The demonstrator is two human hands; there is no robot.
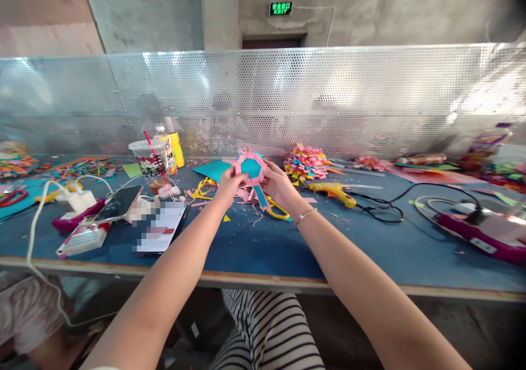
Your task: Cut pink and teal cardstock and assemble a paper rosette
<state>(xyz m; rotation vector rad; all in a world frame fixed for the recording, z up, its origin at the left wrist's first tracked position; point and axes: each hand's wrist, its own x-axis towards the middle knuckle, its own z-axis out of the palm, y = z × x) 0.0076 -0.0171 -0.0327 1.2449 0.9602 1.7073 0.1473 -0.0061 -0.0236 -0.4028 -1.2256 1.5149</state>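
A pink paper ring [250, 156] with folded, jagged edges is held up over the blue table. My left hand [230, 185] pinches its lower left side, and my right hand [279, 186] grips its right side. Blue paper shows through the ring's opening, and a blue strip [262, 199] hangs below it. Yellow-handled scissors [278, 210] lie under my right hand. To the left of my left hand are yellow paper pieces [204, 189]. Pink scraps [244, 194] are scattered between the hands.
A drink cup with a red straw [148, 161], a phone [162, 227] and a power strip [78, 216] stand at left. A pink paper pile [306, 160] sits behind; a yellow glue gun [332, 192] and its cable lie at right. A perforated metal screen [271, 85] borders the back.
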